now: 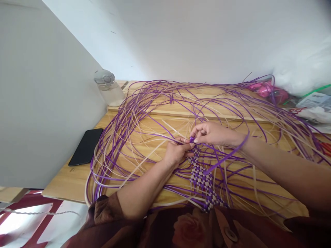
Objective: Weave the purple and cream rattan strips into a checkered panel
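A woven band of purple and cream strips runs from the table's front edge up to my hands, with long loose strips spreading out on both sides. My left hand is closed on the band's far end, thumb and fingers pinching it from the left. Just right of it, my right hand pinches a purple strip at that same end, its fingertips almost touching my left thumb. A wider purple strip arcs past my right wrist and down over the band.
On the wooden table a black phone lies at the left. A clear bottle with a grey lid stands behind it by the wall. Pink items and plastic bags sit at the back right.
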